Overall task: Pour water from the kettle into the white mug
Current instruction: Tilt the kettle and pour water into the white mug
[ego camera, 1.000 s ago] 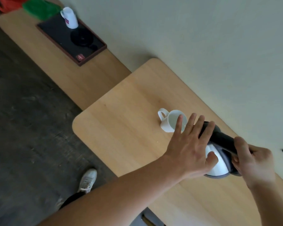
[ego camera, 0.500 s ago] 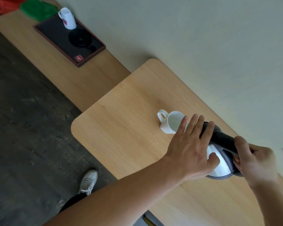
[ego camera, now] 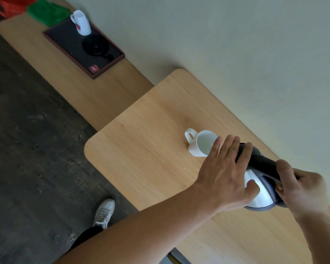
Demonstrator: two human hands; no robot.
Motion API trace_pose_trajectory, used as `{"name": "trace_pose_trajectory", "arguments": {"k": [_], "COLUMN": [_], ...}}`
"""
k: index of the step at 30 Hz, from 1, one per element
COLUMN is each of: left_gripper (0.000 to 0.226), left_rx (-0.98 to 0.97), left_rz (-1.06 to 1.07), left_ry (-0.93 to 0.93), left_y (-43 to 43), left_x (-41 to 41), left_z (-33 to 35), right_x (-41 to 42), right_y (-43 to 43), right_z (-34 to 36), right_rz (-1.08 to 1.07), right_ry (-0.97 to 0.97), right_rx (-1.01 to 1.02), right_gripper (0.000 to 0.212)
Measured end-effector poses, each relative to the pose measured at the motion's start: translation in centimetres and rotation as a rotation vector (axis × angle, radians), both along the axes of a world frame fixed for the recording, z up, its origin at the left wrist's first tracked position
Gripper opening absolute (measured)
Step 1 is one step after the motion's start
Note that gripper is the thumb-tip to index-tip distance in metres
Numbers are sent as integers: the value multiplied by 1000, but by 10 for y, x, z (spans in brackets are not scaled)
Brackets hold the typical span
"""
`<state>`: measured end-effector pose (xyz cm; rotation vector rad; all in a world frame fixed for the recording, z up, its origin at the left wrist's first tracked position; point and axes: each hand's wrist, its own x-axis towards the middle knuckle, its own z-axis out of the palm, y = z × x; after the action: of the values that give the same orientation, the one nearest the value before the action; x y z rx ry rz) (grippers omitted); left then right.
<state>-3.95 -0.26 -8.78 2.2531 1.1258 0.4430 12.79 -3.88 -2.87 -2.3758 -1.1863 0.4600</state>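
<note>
lower right of frame: right hand point(ego camera: 305, 189) stays clenched on the kettle point(ego camera: 259, 185) handle, left hand point(ego camera: 225, 174) still spread flat on its lid, tilt unchanged over the white mug point(ego camera: 202, 143) at centre, so pouring continues.

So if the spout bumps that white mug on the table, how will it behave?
The white mug looks small and, as far as its pale inside shows, empty, so probably light: a nudge would likely slide it on the smooth wooden table. It seems to be ceramic, so stiff but chippable. Neither hand steadies it; the left hand rests on the kettle.
</note>
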Motion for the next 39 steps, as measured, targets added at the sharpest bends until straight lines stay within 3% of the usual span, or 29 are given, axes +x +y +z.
{"name": "trace_pose_trajectory", "arguments": {"k": [4, 28, 33, 39], "left_gripper": [86, 86, 85, 85], "left_rx": [-3, -8, -9, -4], "left_rz": [3, 0, -7, -17], "left_ry": [-20, -42, -40, -28], "left_y": [0, -3, -3, -4], "left_x": [1, -5, -6, -6], "left_z": [2, 9, 11, 11], "right_x": [-2, -6, -7, -8], "right_y": [0, -2, -4, -5], "right_z": [6, 14, 15, 15], "right_rz": [-4, 12, -4, -14], "right_ry": [12, -16, 1, 4], "right_rx": [2, 3, 6, 2], "right_gripper": [76, 77, 65, 76]}}
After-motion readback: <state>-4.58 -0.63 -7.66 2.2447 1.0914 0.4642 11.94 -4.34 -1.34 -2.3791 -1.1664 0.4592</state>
